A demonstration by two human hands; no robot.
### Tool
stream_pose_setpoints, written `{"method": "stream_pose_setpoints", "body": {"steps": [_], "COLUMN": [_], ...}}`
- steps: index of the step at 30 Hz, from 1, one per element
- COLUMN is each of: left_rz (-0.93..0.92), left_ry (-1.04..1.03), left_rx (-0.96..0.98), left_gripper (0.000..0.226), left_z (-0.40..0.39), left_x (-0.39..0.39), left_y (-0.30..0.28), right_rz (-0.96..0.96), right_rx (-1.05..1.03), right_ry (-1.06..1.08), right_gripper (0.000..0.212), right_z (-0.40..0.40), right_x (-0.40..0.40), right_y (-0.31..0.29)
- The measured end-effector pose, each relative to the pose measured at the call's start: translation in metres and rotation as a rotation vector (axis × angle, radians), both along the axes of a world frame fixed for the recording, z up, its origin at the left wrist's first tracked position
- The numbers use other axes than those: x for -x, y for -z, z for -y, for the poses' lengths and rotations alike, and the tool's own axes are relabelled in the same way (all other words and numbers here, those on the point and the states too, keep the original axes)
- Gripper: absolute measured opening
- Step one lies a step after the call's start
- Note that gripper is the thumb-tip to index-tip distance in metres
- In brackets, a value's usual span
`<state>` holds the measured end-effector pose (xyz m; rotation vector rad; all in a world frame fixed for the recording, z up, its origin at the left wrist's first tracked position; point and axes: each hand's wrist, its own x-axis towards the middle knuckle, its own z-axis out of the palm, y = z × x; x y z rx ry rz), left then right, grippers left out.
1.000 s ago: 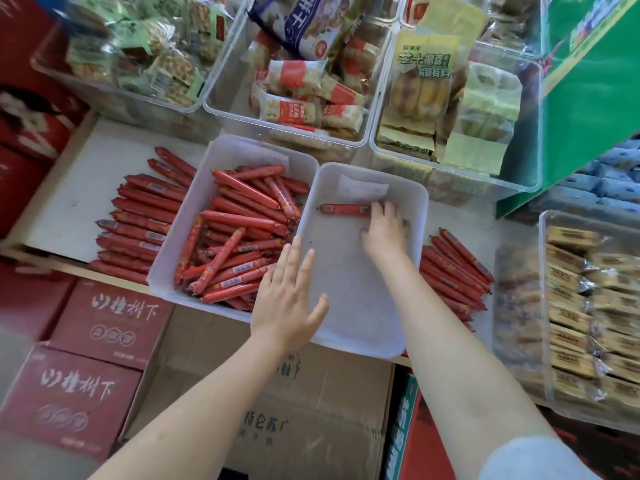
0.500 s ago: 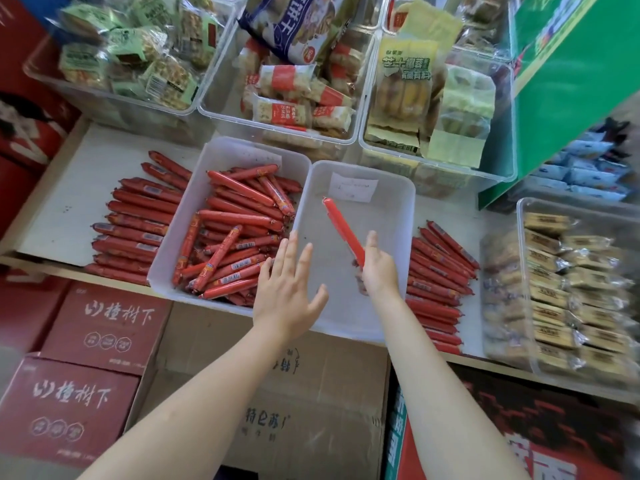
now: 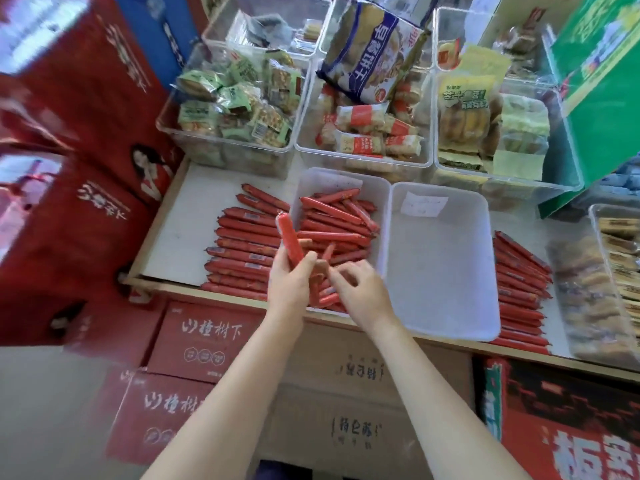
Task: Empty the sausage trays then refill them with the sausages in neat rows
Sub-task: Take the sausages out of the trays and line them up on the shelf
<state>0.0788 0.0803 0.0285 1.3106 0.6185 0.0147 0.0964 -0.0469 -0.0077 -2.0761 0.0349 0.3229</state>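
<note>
Left hand (image 3: 290, 282) gripping one red sausage (image 3: 290, 241), tilted up over the left edge of the left tray (image 3: 348, 180); half a second ago, open and idle above that tray's front rim. Right hand (image 3: 360, 289), fingers curled into the heap of sausages (image 3: 341, 223) at the tray's near end, apparently pinching one there, though blur hides the exact grip. Half a second ago that hand held a single sausage lifted out of the right tray (image 3: 441, 258); a second ago, reaching for it on the tray floor.

Right tray now bare except for a white paper label (image 3: 425, 204) on its floor near the back wall, so by the look of it one tray emptied. Left tray still crammed with a loose, crisscrossed pile: judged the next to be cleared. Already out on the shelf (image 3: 180, 216): a flat row of sausages (image 3: 242, 251) left of the trays, and a second row (image 3: 519, 282) right of them.

Behind, clear bins of wrapped snacks (image 3: 239, 109); below the shelf, red cartons (image 3: 204, 337) and brown cardboard boxes. Emptying roughly half done, refilling in neat rows not yet begun.
</note>
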Motion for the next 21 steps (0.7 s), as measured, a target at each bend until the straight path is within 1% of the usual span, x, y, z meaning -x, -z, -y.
{"method": "stream_pose_setpoints", "body": {"steps": [2, 3, 5, 6, 8, 9, 10, 11, 13, 16, 17, 21], "left_rz": [0.056, 0.057, 0.026, 0.006, -0.087, -0.143, -0.184, -0.198, -0.171, -0.173, -0.165, -0.107], "left_ry": [0.018, 0.052, 0.145, 0.202, 0.378, 0.474, 0.562, 0.640, 0.749, 0.915, 0.960, 1.015], "left_rx": [-0.169, -0.260, -0.439, -0.555, -0.897, -1.064, -1.191, -1.279, -1.376, -1.350, -1.370, -1.441], "left_gripper": [0.011, 0.010, 0.017, 0.025, 0.041, 0.043, 0.043, 0.042, 0.042, 0.049, 0.052, 0.057], "left_z": [-0.056, -0.083, -0.130, -0.149, -0.180, -0.190, -0.196, -0.197, -0.193, -0.184, -0.183, -0.186], "left_x": [-0.003, -0.007, -0.021, -0.032, -0.052, -0.062, -0.071, -0.078, -0.086, -0.080, -0.075, -0.065], "left_y": [0.002, 0.006, 0.019, 0.029, 0.049, 0.058, 0.067, 0.072, 0.083, 0.109, 0.119, 0.133], "right_rz": [0.101, 0.145, 0.172, 0.161, 0.162, 0.197, 0.238, 0.270, 0.277, 0.255, 0.242, 0.225], "right_rx": [0.079, 0.153, 0.371, 0.470, 0.619, 0.655, 0.668, 0.670, 0.681, 0.714, 0.723, 0.744], "right_ry": [0.083, 0.099, 0.074, 0.063, 0.069, 0.085, 0.113, 0.146, 0.169, 0.138, 0.128, 0.111], "right_gripper": [0.027, 0.028, 0.031, 0.033, 0.035, 0.034, 0.034, 0.035, 0.037, 0.030, 0.029, 0.026], "right_z": [-0.029, -0.042, -0.064, -0.073, -0.084, -0.086, -0.087, -0.087, -0.088, -0.091, -0.091, -0.090], "right_x": [-0.004, -0.007, -0.009, -0.008, -0.004, -0.001, 0.001, 0.001, 0.000, -0.002, -0.002, -0.002], "right_y": [0.018, 0.028, 0.047, 0.054, 0.064, 0.068, 0.071, 0.073, 0.073, 0.073, 0.074, 0.074]}}
